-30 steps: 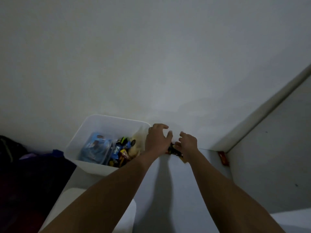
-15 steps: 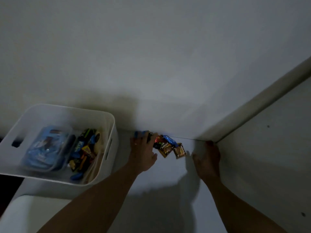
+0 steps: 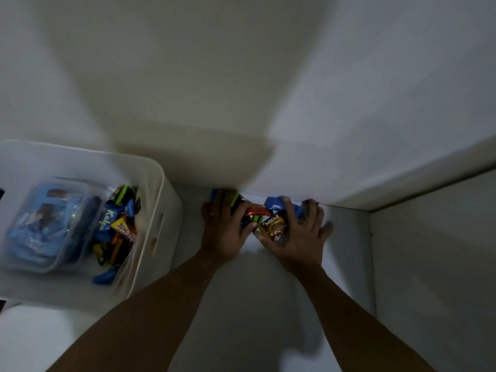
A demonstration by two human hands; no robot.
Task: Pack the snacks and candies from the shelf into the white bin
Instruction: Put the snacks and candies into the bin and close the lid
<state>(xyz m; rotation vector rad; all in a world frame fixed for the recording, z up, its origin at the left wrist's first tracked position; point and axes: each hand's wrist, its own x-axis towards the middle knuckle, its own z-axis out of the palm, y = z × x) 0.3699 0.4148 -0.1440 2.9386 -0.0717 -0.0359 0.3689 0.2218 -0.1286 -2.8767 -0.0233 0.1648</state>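
A small pile of wrapped snacks [image 3: 264, 214] lies on the white shelf [image 3: 249, 285], pushed against the back wall. It includes a brown packet, a red one, a blue one and a green-and-black one. My left hand [image 3: 225, 229] curls round the pile's left side. My right hand [image 3: 298, 232] curls round its right side, fingers over the blue and brown packets. The white bin [image 3: 163, 218] stands to the left on the shelf. It holds a clear blue-tinted box [image 3: 51, 221] and several loose candies [image 3: 118, 226].
The back wall [image 3: 241, 89] rises directly behind the snacks. A side panel [image 3: 429, 264] closes the shelf on the right. Below the bin at the bottom left sits a pale rounded object [image 3: 35, 336].
My right hand came back from the right corner to the pile. Both hands now close in on the snacks from either side. The view has shifted right and closer.
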